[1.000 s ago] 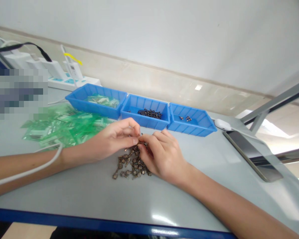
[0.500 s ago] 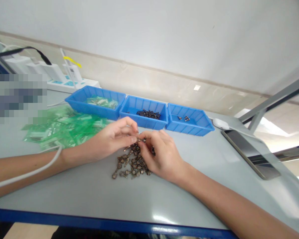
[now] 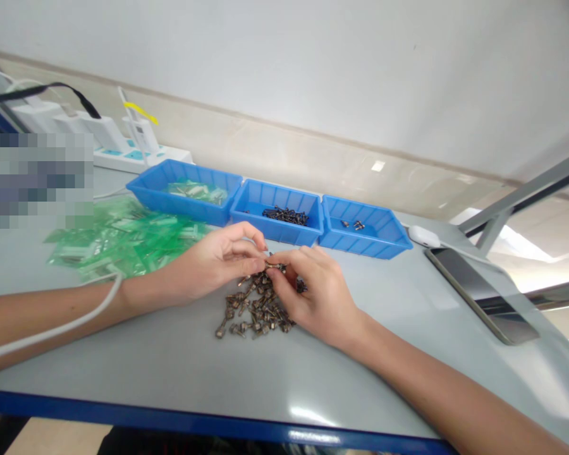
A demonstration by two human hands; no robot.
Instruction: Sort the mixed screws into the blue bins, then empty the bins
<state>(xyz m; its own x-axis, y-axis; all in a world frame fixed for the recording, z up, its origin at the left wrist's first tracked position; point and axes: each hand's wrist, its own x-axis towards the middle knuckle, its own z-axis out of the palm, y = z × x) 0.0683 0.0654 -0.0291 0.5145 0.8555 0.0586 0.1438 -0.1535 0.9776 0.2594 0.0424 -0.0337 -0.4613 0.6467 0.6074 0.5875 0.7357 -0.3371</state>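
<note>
Above a loose pile of small dark bronze screws (image 3: pixel 253 313) on the table, both hands meet fingertip to fingertip. My right hand (image 3: pixel 320 294) is closed, thumb and forefinger pinching one small metal screw (image 3: pixel 275 267). From the left, my left hand (image 3: pixel 218 262) reaches its thumb and bent fingers to the end of the same screw, closed around it. The fingertips cover much of this piece, so its exact shape is hard to make out. More screws lie partly hidden beneath the right hand.
Behind the hands stand a blue bin of green packets (image 3: pixel 184 212), a middle bin with dark screws (image 3: pixel 284 232) and a right bin (image 3: pixel 367 243) with a few pieces. Green plastic packets (image 3: pixel 123 237) are heaped left. A phone (image 3: pixel 478 294) lies right; a white cable (image 3: pixel 76 322) crosses the left forearm.
The view has shifted slightly. Both hands keep nearly the same place over the pile, with the fingertips only slightly moved around the small screw.
</note>
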